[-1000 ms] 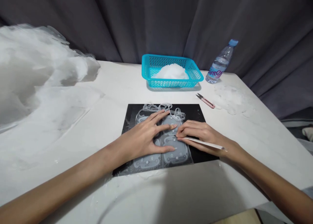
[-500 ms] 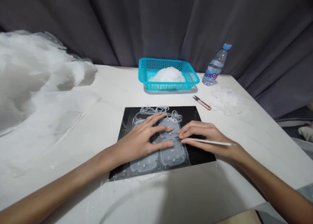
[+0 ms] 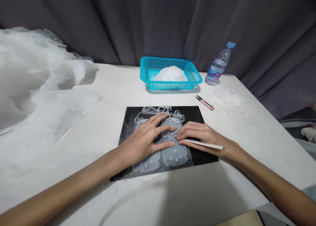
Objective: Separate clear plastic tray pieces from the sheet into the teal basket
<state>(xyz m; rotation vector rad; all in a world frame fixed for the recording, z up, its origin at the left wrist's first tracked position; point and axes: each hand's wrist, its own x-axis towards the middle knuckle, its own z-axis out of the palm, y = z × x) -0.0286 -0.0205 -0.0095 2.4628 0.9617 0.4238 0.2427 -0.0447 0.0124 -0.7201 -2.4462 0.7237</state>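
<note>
A translucent sheet with several rounded rectangular grey-clear panels (image 3: 174,155) lies on a black board (image 3: 203,157). My left hand (image 3: 144,138) rests on the sheet with its fingers spread, hiding part of the panels. Pinched in my right hand (image 3: 206,136) is a thin white pen-like tool (image 3: 206,144); its working tip is hidden at the fingertips. Those fingertips touch the right side of the sheet, near the gap between the upper and lower panels. Loose clear strips (image 3: 177,116) curl along the sheet's far edge.
Behind the board stands a turquoise basket (image 3: 172,85) holding white material. To its right are a water bottle (image 3: 217,68), pink-handled thread snips (image 3: 205,102) and a pile of clear scraps (image 3: 232,100). A large white translucent heap (image 3: 37,64) covers the table's left side.
My right hand has shifted slightly left along the panels, and the tool's rear end has moved left and a little lower. My left hand stays spread on the sheet.
</note>
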